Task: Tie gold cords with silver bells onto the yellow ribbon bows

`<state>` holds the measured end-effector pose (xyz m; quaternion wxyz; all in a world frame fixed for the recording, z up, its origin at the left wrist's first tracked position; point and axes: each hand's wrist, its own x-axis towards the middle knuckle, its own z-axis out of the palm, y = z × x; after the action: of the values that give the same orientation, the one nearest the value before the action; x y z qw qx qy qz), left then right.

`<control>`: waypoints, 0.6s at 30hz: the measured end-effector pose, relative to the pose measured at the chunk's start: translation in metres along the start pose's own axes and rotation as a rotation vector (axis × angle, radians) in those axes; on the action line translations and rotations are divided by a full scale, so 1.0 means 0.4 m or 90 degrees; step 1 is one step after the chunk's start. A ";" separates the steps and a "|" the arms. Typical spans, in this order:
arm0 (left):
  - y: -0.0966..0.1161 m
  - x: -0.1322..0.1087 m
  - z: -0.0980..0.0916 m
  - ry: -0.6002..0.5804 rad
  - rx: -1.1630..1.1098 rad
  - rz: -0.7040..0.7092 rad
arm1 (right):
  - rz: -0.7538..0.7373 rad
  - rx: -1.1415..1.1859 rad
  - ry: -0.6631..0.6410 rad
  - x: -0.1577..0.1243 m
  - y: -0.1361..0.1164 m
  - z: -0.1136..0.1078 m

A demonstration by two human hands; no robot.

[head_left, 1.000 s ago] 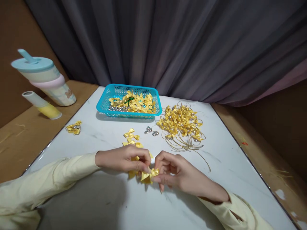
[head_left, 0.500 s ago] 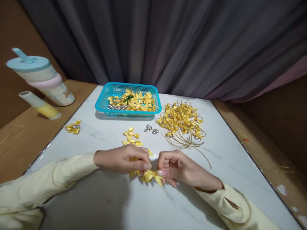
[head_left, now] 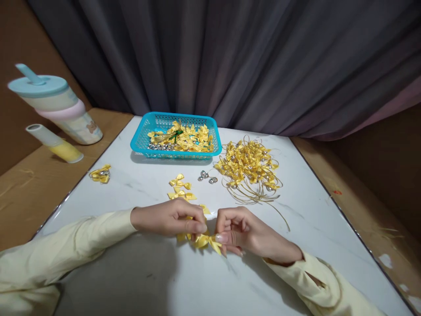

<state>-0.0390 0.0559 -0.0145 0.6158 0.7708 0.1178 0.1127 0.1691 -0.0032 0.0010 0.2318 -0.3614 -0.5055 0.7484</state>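
Note:
Between my two hands is a yellow ribbon bow [head_left: 204, 241], low over the white table. My left hand [head_left: 177, 218] is closed, thumb against fingers, at the bow's left upper side. My right hand [head_left: 241, 230] pinches the bow's right side between thumb and fingers. Other yellow ribbon bows [head_left: 181, 194] lie in a column just beyond my left hand, which partly covers them. A few small silver bells [head_left: 207, 176] sit past the gap between my hands. Whatever the fingertips hold at the bow's knot is hidden.
A blue plastic basket [head_left: 134, 139] holds yellow bows, gold cords and silver bells. To its right is a pile of bows on gold cords [head_left: 250, 162]. A small bundle [head_left: 101, 174] lies left. A tumbler [head_left: 66, 107] and a ribbon-wound tube [head_left: 55, 144] stand off the table's left edge.
The bow has tilted slightly between my fingers. Both hands stay almost in the same place, still on it.

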 end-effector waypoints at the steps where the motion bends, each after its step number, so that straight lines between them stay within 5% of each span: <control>1: -0.003 -0.003 -0.005 0.025 0.042 0.004 | -0.008 -0.016 0.014 0.006 0.001 -0.003; 6: -0.043 -0.043 -0.004 0.363 0.393 0.125 | -0.013 -0.149 0.064 0.065 -0.005 -0.049; 8: -0.062 -0.057 0.021 0.232 0.432 0.194 | -0.008 -0.221 0.072 0.099 -0.010 -0.074; 10: -0.077 -0.063 0.056 0.012 0.435 0.247 | 0.006 -0.279 0.065 0.134 -0.016 -0.095; 12: -0.086 -0.060 0.091 -0.066 0.410 0.298 | 0.030 -0.329 0.044 0.165 -0.021 -0.109; 15: -0.088 -0.053 0.121 0.012 0.301 0.244 | 0.051 -0.462 0.052 0.196 -0.027 -0.119; 18: -0.086 -0.051 0.111 0.093 0.020 0.058 | -0.008 -0.676 0.163 0.200 -0.027 -0.120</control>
<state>-0.0456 0.0157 -0.0581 0.5878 0.7745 0.1291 0.1949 0.1556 0.0864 -0.0244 0.0814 -0.5139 -0.7838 0.3391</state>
